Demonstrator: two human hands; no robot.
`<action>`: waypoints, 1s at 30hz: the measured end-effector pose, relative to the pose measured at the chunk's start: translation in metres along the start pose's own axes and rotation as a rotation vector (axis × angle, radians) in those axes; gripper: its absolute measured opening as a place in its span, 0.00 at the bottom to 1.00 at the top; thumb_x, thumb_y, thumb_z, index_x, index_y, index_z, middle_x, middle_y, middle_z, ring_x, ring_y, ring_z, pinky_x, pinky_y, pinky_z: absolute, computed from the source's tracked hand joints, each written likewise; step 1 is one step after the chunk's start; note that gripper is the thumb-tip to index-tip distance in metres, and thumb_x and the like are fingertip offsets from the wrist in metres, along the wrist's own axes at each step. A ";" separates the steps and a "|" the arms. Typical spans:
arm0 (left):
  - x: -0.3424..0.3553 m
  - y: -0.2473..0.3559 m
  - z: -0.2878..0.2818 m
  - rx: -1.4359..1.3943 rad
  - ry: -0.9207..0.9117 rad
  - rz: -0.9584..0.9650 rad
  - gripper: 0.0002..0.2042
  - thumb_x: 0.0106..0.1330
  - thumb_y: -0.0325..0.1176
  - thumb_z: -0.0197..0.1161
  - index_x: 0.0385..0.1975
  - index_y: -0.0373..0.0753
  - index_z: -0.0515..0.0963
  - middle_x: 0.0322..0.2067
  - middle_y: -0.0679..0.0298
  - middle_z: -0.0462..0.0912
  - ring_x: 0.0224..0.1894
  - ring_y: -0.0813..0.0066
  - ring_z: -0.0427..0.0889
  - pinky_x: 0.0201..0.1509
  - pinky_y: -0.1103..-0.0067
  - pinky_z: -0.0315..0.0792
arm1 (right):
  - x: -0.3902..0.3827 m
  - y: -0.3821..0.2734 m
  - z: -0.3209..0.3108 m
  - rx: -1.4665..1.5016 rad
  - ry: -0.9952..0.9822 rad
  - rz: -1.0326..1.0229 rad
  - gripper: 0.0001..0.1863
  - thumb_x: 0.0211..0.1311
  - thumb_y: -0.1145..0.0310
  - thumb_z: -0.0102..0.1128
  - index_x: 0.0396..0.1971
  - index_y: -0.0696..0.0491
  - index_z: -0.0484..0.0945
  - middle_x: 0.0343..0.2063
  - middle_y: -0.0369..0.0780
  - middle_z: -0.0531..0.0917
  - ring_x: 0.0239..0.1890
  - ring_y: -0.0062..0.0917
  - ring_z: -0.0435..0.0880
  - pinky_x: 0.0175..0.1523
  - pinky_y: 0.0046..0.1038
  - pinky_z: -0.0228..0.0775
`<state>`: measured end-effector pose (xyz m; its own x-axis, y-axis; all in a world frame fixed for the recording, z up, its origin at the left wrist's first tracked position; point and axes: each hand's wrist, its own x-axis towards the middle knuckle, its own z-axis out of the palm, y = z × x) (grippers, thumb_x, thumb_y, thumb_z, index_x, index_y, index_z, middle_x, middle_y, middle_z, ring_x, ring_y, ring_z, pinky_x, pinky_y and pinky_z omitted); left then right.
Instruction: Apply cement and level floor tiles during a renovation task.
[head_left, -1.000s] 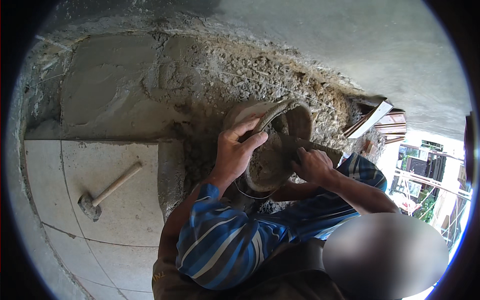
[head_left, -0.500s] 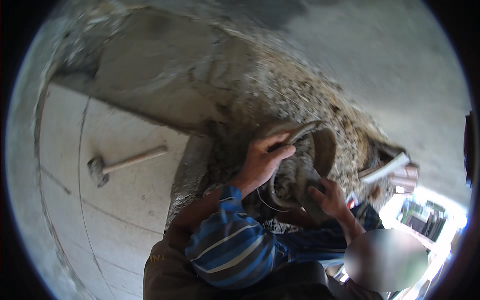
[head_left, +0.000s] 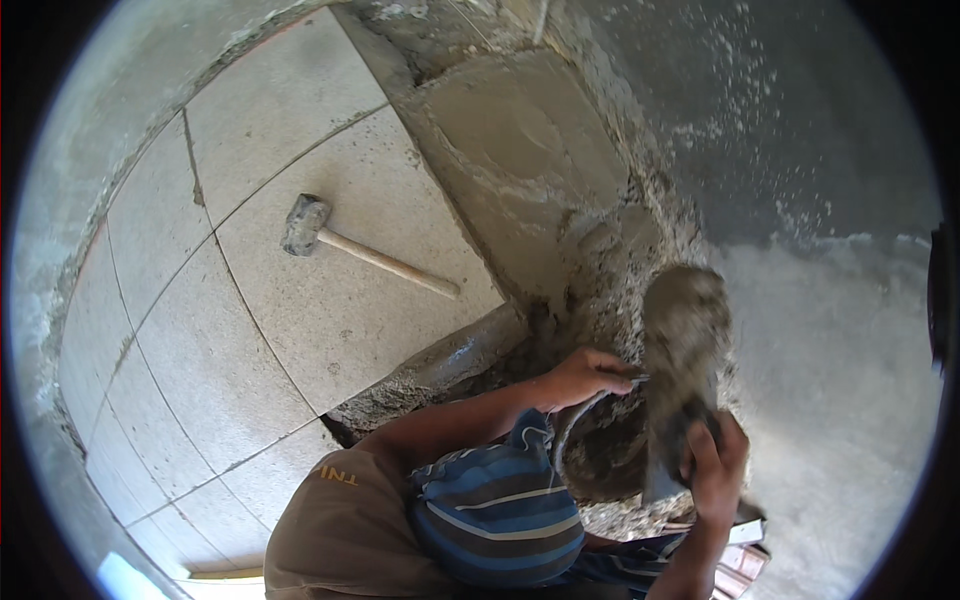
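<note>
My left hand [head_left: 592, 380] is closed at the rim of a mud-stained bucket [head_left: 567, 437], whose inside is dark with wet mortar. To the right of it, my right hand [head_left: 714, 462] grips a flat finishing trowel [head_left: 662, 482] by its handle. A heap of wet grey mortar [head_left: 690, 308] lies on the far part of the trowel blade, slightly blurred. The trowel is above the bucket's right side and hides part of it. Beyond my left hand is a patch of smooth wet mortar [head_left: 530, 135] beside the laid tiles.
A mallet [head_left: 306, 224] with a wooden handle lies on the pale floor tiles [head_left: 270, 300] at the left. A smooth grey concrete surface [head_left: 830, 390] extends along the right. Rough rubble and mortar [head_left: 665, 215] edge it. Reddish brick-like pieces [head_left: 735, 570] are near the bottom right.
My right hand has lifted the trowel out of the bucket with mortar on it. The bucket sits lower in view, my left hand still at its rim. The view has turned, showing more tiles.
</note>
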<state>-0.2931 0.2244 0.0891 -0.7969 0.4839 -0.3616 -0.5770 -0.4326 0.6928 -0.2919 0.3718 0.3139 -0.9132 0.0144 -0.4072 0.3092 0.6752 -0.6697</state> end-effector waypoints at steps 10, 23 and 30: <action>0.006 -0.027 -0.007 0.012 -0.084 0.149 0.18 0.65 0.33 0.70 0.53 0.33 0.83 0.44 0.64 0.88 0.48 0.80 0.81 0.58 0.80 0.71 | 0.200 -0.050 0.171 -0.797 0.235 -0.363 0.24 0.67 0.52 0.57 0.43 0.62 0.76 0.34 0.60 0.84 0.42 0.58 0.83 0.49 0.54 0.73; 0.019 -0.038 -0.015 -0.009 -0.098 0.195 0.18 0.65 0.34 0.70 0.53 0.36 0.83 0.46 0.62 0.88 0.50 0.75 0.81 0.59 0.75 0.71 | 0.315 -0.060 0.255 -0.283 -0.073 -0.508 0.27 0.64 0.46 0.61 0.39 0.60 0.83 0.37 0.57 0.84 0.44 0.54 0.84 0.49 0.45 0.73; 0.021 -0.033 -0.016 -0.037 -0.058 0.313 0.20 0.69 0.32 0.65 0.58 0.34 0.76 0.57 0.57 0.80 0.60 0.69 0.76 0.65 0.69 0.68 | 0.302 -0.095 0.316 -0.461 -0.098 -0.540 0.28 0.67 0.47 0.58 0.50 0.58 0.82 0.49 0.56 0.83 0.54 0.52 0.82 0.58 0.45 0.74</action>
<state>-0.2932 0.2368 0.0484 -0.9258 0.3653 -0.0972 -0.3123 -0.5942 0.7412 -0.5133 0.0783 0.0582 -0.8721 -0.4619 -0.1615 -0.3429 0.8124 -0.4716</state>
